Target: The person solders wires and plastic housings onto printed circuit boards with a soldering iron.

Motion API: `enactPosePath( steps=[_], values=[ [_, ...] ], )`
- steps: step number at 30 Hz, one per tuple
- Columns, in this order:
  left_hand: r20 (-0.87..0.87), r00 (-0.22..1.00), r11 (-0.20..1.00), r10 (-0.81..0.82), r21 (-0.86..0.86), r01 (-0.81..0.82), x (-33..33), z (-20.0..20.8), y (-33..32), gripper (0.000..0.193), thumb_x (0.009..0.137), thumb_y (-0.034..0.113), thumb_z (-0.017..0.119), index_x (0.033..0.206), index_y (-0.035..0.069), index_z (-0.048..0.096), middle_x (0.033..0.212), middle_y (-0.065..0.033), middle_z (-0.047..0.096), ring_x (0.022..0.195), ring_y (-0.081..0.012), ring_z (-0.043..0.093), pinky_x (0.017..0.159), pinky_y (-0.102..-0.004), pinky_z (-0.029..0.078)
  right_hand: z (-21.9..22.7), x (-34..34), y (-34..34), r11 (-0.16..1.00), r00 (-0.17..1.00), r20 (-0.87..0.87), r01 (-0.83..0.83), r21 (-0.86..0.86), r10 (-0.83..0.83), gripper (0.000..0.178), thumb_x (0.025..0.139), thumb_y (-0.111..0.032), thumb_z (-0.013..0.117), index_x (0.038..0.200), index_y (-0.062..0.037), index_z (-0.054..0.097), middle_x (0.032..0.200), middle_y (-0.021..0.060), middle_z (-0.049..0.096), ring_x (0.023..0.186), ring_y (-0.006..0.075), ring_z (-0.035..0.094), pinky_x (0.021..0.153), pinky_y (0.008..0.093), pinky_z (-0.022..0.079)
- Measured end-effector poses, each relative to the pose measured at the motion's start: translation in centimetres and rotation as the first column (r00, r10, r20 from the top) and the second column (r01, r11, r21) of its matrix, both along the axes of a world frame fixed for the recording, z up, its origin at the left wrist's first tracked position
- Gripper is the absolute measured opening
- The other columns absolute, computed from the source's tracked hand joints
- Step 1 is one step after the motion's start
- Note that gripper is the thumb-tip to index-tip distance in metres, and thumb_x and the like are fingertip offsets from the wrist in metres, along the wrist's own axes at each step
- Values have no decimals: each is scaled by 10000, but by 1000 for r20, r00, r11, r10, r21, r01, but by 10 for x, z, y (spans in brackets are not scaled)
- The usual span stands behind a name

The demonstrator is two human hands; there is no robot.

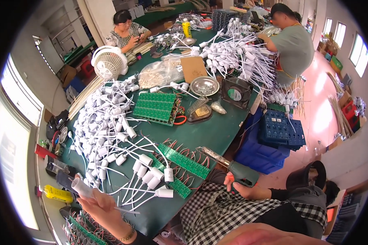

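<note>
My right hand (242, 187) is wrapped round the dark green handle of a soldering gun (243, 173). Its metal barrel points left over the table edge, with the tip near a strip of green circuit boards (186, 161). At the lower left, my left hand (102, 210) grips a white lamp socket (82, 187), a cylinder tilted upward; a blurred pale wire shows by the palm. Between my hands lie several white sockets with cables (153, 177), some of them across the boards. Thin red and black wires stick out from the board strips.
A big heap of white sockets (104, 118) covers the table's left side. Beyond are a stacked green board panel (154, 107), a metal bowl (205, 86) and a black fan (236, 93). Blue crates (261, 153) stand at right. Two people work across the table.
</note>
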State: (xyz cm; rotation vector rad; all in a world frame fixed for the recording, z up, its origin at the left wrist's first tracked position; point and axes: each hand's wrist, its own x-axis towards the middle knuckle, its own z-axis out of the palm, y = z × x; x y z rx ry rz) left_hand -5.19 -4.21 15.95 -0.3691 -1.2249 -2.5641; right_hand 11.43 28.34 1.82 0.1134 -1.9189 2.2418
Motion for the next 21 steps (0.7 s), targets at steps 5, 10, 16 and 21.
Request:
enactPosePath(
  steps=[5,10,16,21],
  values=[
    [263,959,986,-106,149,68,29,-24,7,358,976,386,372,1173,105,476,627,14,349,400,-44,226,348,-190,180,-11,-6,-7,991,998,-57,-37,-128,30,309,920,-47,466,1228,-65,486,1003,105,569,777,140,584,677,284,485],
    [281,930,969,-238,4,247,52,-40,16,411,935,415,445,1183,87,439,618,-2,355,415,-73,270,371,-218,204,-17,-5,-12,988,997,-58,-58,-141,50,293,922,-74,480,1214,-63,497,978,99,578,765,140,586,678,286,491],
    [-103,981,776,164,-600,-192,70,-53,5,285,920,174,470,1112,-35,444,872,-119,541,532,-110,420,488,-210,345,-15,-2,-14,984,995,-58,-92,-150,84,308,925,-75,478,1233,-65,484,998,98,571,776,134,583,675,285,491],
    [-550,814,98,189,-814,-573,66,-60,-2,275,808,-41,492,1081,-21,501,916,-185,515,783,-311,505,642,-386,408,-18,-3,-22,985,987,-98,-135,-108,124,323,928,-65,458,1250,-65,467,996,99,569,775,126,574,666,274,483]
  ],
)
